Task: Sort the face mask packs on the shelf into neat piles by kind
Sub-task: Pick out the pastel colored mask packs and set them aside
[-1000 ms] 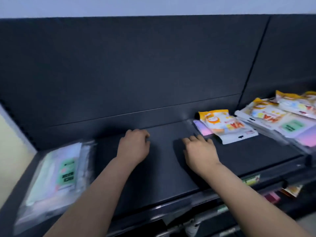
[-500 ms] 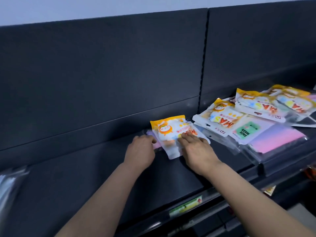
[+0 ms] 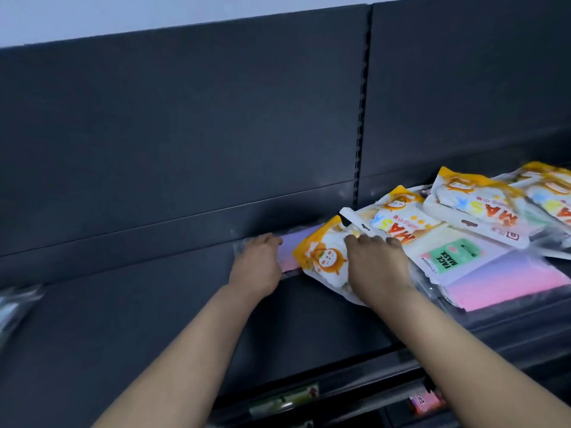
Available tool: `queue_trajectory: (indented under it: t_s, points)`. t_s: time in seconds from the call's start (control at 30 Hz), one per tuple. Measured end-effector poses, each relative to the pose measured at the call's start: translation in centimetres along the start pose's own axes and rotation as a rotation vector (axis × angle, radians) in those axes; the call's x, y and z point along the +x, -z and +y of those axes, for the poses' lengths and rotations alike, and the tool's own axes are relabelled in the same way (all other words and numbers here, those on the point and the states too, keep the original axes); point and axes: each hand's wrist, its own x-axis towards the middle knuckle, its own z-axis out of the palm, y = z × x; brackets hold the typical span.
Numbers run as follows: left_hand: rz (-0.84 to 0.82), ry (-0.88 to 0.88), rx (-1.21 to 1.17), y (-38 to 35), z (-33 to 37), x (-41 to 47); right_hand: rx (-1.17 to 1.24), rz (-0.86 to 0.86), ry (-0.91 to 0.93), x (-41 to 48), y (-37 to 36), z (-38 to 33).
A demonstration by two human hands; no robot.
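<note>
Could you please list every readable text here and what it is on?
"FACE MASK": green label on the clear pack of pink masks.
"MASK": far orange-topped pack.
"MAS", last letter unclear: middle orange-topped pack.
Their smaller print: too small to read.
Shelf-edge tag: too blurred to read.

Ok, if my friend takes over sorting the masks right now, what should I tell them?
Hands: the left hand has its fingers curled on the end of the purple pack, at the back of the shelf. The right hand lies on the orange pack that overlaps the purple one; its grip is hidden.
Things: a mixed heap on the right, with more orange packs lying over a green-label pack and a pink pack. A blurred clear pack sits far left.
Done: no neat pile shows yet.
Left: separate the orange packs from the clear ones, then stack each kind.
</note>
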Motion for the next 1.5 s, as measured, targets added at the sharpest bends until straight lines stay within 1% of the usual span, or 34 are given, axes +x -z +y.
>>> queue_trajectory:
  t_s: [0.03,0.07,0.13,0.2,0.27,0.33,0.43,0.53,0.63,0.7,0.77,0.87,0.93,0.97,1.0,1.07,1.2,1.33,1.43,1.5]
  points:
    - [-0.054,-0.005,0.028,-0.1,-0.3,0.1,0.062,0.076,0.08,0.2,-0.3,-0.5]
    - [-0.109,-0.007,0.057,-0.2,-0.5,0.1,0.135,0.115,0.169,0.3,-0.8,-0.9]
    - [-0.193,0.017,0.12,-0.1,-1.0,-0.2,0.254,0.099,0.306,0.4,-1.6,-1.8]
    - [-0.211,0.082,0.219,0.7,-1.0,-0.7,0.242,0.076,0.332,0.5,-2.1,-2.3]
    - [-0.197,0.151,0.361,2.2,-0.8,-0.9,0.205,0.091,0.308,0.9,-2.1,-2.7]
    - [-0.186,0.192,0.41,3.2,-1.0,-1.1,0.242,0.128,0.34,1.2,-1.6,-3.5]
    - [-0.196,0.301,0.278,3.4,-2.4,-1.5,0.354,0.137,0.478,0.9,-0.7,-5.4]
    - [-0.257,0.414,0.117,3.1,-3.6,-2.0,0.308,0.075,0.558,0.0,-0.8,-6.7]
    - [-0.268,0.486,0.007,3.0,-4.0,-3.0,0.269,0.084,0.569,-0.1,-1.1,-7.0]
    - [-0.229,0.491,-0.096,2.9,-4.4,-3.6,0.303,0.096,0.542,-0.2,-0.9,-7.2]
    - [-0.153,0.479,-0.164,3.3,-4.9,-4.5,0.364,0.137,0.491,-0.2,-0.7,-7.5]
    - [0.061,0.427,-0.229,4.6,-5.7,-5.7,0.402,0.231,0.367,-0.4,-0.7,-7.8]
    - [0.248,0.366,-0.383,5.6,-5.5,-6.4,0.404,0.274,0.276,-0.9,-0.4,-7.7]
    - [0.311,0.327,-0.488,6.0,-5.2,-6.5,0.397,0.285,0.233,-1.3,-0.2,-7.4]
    - [0.335,0.289,-0.594,6.4,-4.7,-6.5,0.379,0.28,0.187,-1.7,0.1,-7.0]
    - [0.273,0.19,-0.736,6.5,-3.2,-6.0,0.337,0.24,0.059,-2.8,0.7,-5.7]
    - [0.139,0.037,-0.758,4.3,1.1,-4.4,0.378,0.181,-0.103,-5.7,0.8,-1.3]
    - [0.072,-0.032,-0.717,1.6,6.0,-3.7,0.34,0.125,-0.278,-8.1,0.1,3.6]
    - [0.06,-0.032,-0.661,1.1,9.1,-2.7,0.237,0.084,-0.368,-8.5,-0.2,7.2]
    - [0.065,-0.023,-0.638,0.6,10.5,-2.0,0.16,0.009,-0.406,-8.7,0.0,9.5]
